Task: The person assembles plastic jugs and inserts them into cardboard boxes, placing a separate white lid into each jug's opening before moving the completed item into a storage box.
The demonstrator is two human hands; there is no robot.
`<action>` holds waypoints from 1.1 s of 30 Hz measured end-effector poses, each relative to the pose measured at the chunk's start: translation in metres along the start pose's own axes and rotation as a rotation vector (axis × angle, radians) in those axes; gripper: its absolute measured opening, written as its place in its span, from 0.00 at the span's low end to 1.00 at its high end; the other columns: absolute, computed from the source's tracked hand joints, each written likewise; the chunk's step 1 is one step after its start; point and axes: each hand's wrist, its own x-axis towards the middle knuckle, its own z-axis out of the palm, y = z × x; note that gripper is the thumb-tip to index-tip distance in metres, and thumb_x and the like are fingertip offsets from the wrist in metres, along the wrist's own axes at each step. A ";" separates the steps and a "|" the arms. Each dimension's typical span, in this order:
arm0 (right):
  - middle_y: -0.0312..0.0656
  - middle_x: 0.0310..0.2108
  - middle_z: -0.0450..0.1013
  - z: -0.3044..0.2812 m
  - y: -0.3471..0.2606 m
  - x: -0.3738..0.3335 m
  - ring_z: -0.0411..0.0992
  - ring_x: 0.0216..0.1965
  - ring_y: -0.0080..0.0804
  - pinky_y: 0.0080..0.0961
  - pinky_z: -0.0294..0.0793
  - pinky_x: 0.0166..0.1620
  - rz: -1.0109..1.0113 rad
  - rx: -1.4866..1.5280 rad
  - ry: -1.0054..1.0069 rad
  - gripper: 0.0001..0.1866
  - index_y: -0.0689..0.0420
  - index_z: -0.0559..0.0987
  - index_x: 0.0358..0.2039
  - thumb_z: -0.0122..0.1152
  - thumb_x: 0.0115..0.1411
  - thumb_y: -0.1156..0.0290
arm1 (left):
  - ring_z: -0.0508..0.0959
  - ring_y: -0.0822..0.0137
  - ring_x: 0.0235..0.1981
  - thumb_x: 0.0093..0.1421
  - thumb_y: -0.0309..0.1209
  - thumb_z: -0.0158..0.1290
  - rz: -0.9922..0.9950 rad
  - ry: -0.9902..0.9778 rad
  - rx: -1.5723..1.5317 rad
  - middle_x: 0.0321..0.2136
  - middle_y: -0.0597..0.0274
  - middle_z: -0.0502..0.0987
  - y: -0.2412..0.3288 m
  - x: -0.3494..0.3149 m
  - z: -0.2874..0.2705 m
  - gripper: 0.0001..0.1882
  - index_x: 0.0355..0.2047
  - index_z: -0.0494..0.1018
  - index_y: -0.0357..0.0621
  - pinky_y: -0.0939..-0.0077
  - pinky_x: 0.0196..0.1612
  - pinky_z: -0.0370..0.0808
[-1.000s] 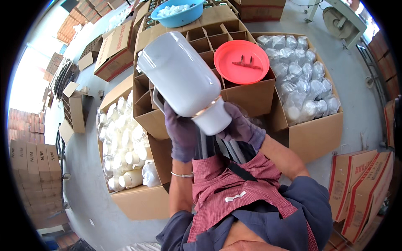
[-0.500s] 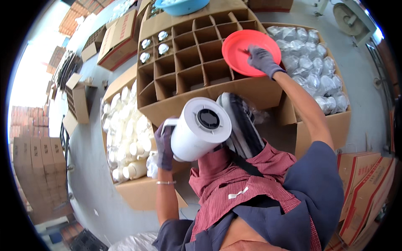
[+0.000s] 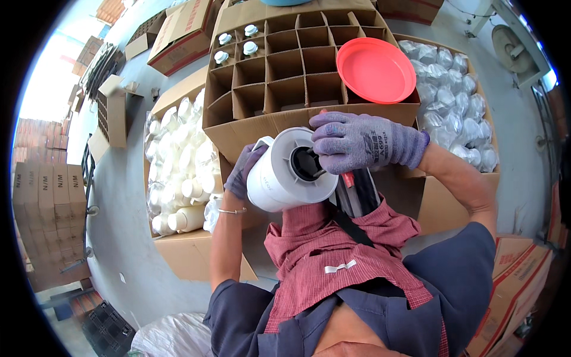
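Note:
A white jug (image 3: 270, 181) with a side handle is tipped over my lap, its round end with a black recessed centre (image 3: 306, 162) facing up. My left hand (image 3: 245, 169), in a grey-purple glove, is closed on its handle side. My gloved right hand (image 3: 357, 143) is at the jug's black centre, fingers closed. Small red pieces (image 3: 348, 178) show by its fingers, and a short metal tip points at the black centre. The fingers hide most of this red item, so its kind is unclear. A pink-red basin (image 3: 376, 71) sits just beyond that hand.
Under the basin stands a divided carton (image 3: 285, 113), with several white-capped items (image 3: 250, 47) in its far-left cells. Boxes of bagged white parts (image 3: 184, 160) and clear-wrapped pieces (image 3: 452, 101) flank it. Stacked cartons (image 3: 50, 220) stand left; flat cartons (image 3: 511, 279) lean at right.
My right hand has come back from the basin to the jug's upturned end, bringing something red. The jug stays in my left hand; the whole view has shifted slightly.

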 end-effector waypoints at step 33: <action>0.35 0.39 0.69 0.020 -0.036 -0.036 0.71 0.43 0.44 0.45 0.69 0.49 0.365 -0.027 0.161 0.16 0.48 0.73 0.34 0.67 0.44 0.67 | 0.76 0.74 0.35 0.58 0.19 0.48 0.572 0.405 0.198 0.33 0.63 0.80 0.020 -0.009 0.027 0.10 0.37 0.77 0.33 0.80 0.42 0.73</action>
